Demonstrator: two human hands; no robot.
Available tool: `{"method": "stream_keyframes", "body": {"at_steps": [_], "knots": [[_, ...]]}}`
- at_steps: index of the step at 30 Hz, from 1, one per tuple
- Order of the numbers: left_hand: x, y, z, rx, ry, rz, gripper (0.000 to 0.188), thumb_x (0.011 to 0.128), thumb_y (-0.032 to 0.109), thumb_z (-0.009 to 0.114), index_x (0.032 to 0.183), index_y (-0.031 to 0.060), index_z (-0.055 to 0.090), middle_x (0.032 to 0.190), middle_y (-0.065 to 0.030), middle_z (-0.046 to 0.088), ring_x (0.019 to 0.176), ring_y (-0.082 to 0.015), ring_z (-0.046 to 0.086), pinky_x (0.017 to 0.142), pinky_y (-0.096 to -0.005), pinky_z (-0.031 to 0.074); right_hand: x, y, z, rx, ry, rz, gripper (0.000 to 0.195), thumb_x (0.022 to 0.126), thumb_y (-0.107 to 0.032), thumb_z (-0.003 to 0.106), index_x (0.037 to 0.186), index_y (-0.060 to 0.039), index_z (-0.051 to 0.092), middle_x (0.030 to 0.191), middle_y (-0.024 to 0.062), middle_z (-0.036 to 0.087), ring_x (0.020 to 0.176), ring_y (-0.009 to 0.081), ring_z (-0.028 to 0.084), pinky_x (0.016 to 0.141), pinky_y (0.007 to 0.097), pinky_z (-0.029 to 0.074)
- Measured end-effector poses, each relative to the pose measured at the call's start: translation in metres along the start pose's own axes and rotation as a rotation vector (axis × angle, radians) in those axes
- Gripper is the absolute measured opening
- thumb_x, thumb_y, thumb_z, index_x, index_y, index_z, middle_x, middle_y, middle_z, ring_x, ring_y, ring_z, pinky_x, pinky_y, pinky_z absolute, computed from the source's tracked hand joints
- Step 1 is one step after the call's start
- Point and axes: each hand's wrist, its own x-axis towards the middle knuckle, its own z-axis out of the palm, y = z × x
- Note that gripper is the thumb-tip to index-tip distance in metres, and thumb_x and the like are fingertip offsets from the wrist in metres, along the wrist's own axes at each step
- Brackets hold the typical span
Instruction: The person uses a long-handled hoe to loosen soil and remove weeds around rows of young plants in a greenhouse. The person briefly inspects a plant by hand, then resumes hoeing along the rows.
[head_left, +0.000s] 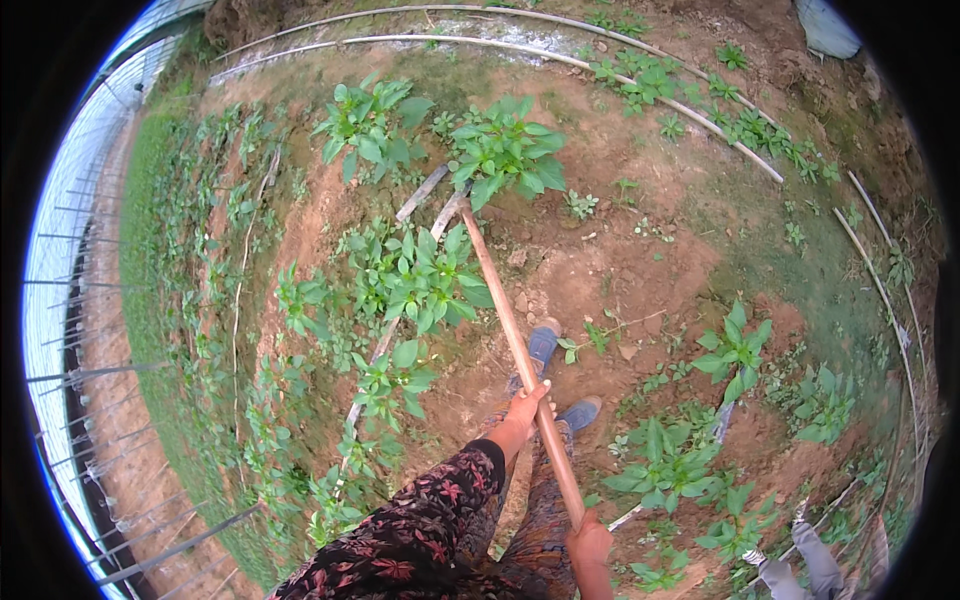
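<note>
A long wooden handle (501, 300) runs from my lower body up to the base of a leafy green plant (506, 150); the tool's head there is mostly hidden by leaves. My left hand (525, 411) is closed around the middle of the handle. Lower down, my right hand (589, 538) grips the handle near its end. Left of the handle grows another leafy plant (431, 277), over a flat grey strip (384, 337) on the ground. Both my shoes (581, 412) stand on bare reddish soil beside the handle.
Rows of green plants (367, 127) line the left side. Pale thin pipes (525, 49) curve over the ground at the top and right. More plants (667, 465) grow at the lower right, near another person's legs (814, 555). Netting (67, 195) and metal rods (180, 544) edge the left.
</note>
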Motion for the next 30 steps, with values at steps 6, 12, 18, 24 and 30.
{"method": "stream_keyframes", "body": {"at_steps": [6,12,18,24,30], "knots": [[0.019,-0.032,0.026,0.37,0.253,0.251,0.031,0.081,0.018,0.064,0.096,0.0068,0.04,0.075,-0.0089,0.05,0.056,-0.0207,0.054,0.047,-0.0378,0.047,0.0,0.028,0.003,0.147,-0.045,0.042,0.034,0.065,-0.018,0.07,0.087,-0.0034,0.048,0.072,0.0226,0.061,0.07,0.041,0.061,0.063,0.0487,0.049],[-0.015,-0.115,0.024,0.643,0.269,0.238,0.033,0.08,0.016,0.062,0.1,0.0062,0.037,0.077,-0.0094,0.05,0.059,-0.0173,0.053,0.048,-0.0328,0.045,-0.073,0.106,0.062,0.218,-0.025,0.07,0.034,0.065,-0.02,0.068,0.088,-0.0043,0.048,0.068,0.0223,0.06,0.066,0.0422,0.059,0.06,0.0489,0.048],[-0.066,-0.134,0.023,0.483,0.149,0.104,0.036,0.079,0.016,0.064,0.101,0.0074,0.036,0.078,-0.0085,0.05,0.06,-0.0173,0.053,0.048,-0.0309,0.045,-0.107,0.122,0.061,0.22,-0.052,0.087,0.032,0.065,-0.02,0.067,0.085,-0.0047,0.046,0.063,0.0211,0.057,0.06,0.042,0.057,0.055,0.0487,0.047],[-0.026,-0.106,0.004,0.515,0.227,0.28,0.033,0.077,0.016,0.065,0.095,0.0046,0.04,0.076,-0.0093,0.052,0.067,-0.0176,0.054,0.057,-0.034,0.046,-0.059,0.11,0.079,0.187,-0.068,0.006,0.032,0.064,-0.02,0.067,0.084,-0.0055,0.045,0.061,0.0197,0.057,0.059,0.0399,0.058,0.053,0.0478,0.047],[-0.021,-0.162,-0.038,0.68,0.3,0.33,0.033,0.082,0.015,0.062,0.097,0.0069,0.035,0.077,-0.0103,0.049,0.058,-0.019,0.053,0.047,-0.0346,0.046,-0.078,0.121,0.071,0.182,-0.104,-0.025,0.032,0.065,-0.021,0.067,0.084,-0.0058,0.046,0.063,0.0201,0.058,0.06,0.0393,0.059,0.054,0.0477,0.048]]}}
